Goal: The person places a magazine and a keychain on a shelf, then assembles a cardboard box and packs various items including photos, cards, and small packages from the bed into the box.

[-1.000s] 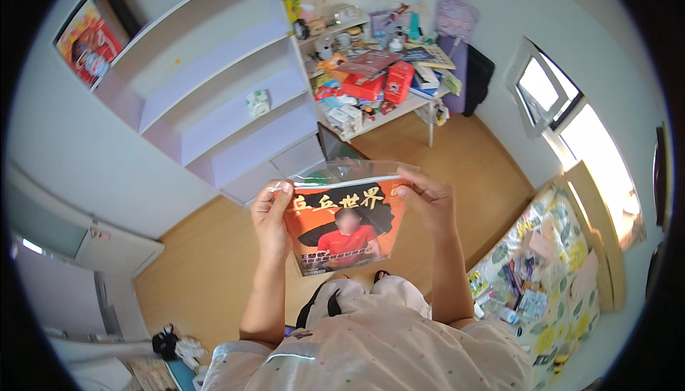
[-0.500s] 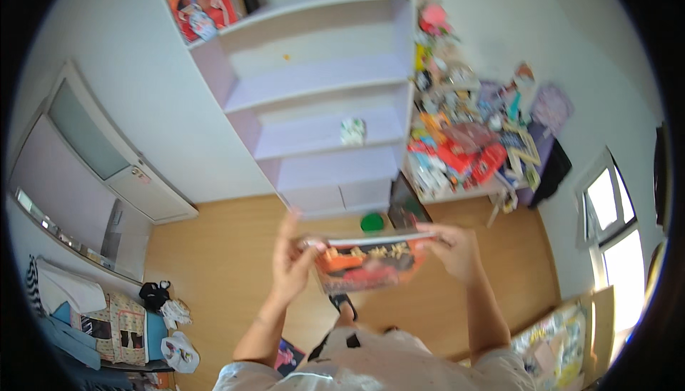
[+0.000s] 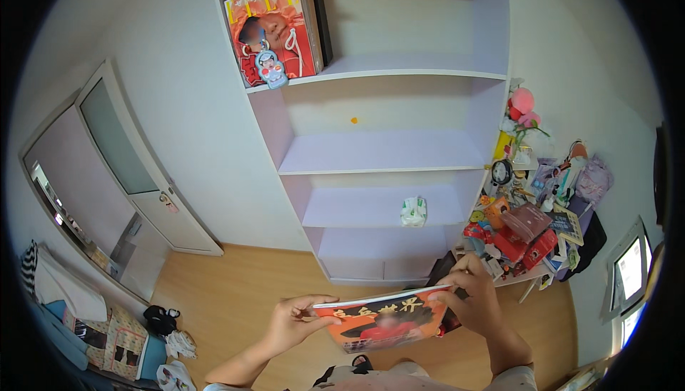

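Between my hands I hold a magazine (image 3: 389, 323) with an orange-red cover, a picture of a person and gold lettering. My left hand (image 3: 301, 322) pinches its left end, thumb on the cover. At the other end, my right hand (image 3: 471, 297) grips the upper right corner between thumb and fingers. The magazine is tilted, its white upper edge turned away from me. Beyond it stands a tall pale-lilac bookcase (image 3: 399, 75). On its top shelf at the left are a red photo album (image 3: 285, 31) and a blue-white character keychain (image 3: 271, 70).
A white tissue pack (image 3: 413, 212) lies on a lower shelf. On the right, a crowded table holds red boxes (image 3: 526, 222) and pink flowers (image 3: 523, 100). A door (image 3: 143, 170) stands at the left; clothes (image 3: 71, 295) and bags are piled at lower left.
My view has tilted up toward the bookcase and shows more of its top shelf. The magazine stays in both hands and appears lower in the picture, slightly right.
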The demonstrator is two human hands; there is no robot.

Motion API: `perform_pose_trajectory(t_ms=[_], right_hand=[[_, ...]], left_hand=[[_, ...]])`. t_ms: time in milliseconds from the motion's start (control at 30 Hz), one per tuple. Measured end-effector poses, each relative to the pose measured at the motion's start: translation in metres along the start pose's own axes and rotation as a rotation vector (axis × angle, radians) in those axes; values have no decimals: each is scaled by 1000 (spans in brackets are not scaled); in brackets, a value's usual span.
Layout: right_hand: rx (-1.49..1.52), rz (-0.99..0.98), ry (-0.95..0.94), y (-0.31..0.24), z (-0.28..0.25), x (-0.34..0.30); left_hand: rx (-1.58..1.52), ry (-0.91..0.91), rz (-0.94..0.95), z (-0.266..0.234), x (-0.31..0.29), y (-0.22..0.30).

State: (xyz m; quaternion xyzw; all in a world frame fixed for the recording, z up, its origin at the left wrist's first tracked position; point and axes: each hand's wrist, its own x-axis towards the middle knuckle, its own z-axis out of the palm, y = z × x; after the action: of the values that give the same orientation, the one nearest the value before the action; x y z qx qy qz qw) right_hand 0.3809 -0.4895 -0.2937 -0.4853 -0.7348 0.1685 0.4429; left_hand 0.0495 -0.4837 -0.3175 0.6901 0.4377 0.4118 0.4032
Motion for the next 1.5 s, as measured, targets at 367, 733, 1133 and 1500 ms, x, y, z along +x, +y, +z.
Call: perform_pose_trajectory(t_ms=[367,733,1133,1500], right_hand=[[1062,-283,33,39,23,126],[671,-272,-46,90,-50,288],[781,-339,480,62,-172,484],[732,-542,447,36,-139,561]], left_hand=[[-423,173,520,-12,140,3],[-341,169,456,-25,325,105],[-75,491,653,-67,452,149],[934,539,702,-20,460,82]])
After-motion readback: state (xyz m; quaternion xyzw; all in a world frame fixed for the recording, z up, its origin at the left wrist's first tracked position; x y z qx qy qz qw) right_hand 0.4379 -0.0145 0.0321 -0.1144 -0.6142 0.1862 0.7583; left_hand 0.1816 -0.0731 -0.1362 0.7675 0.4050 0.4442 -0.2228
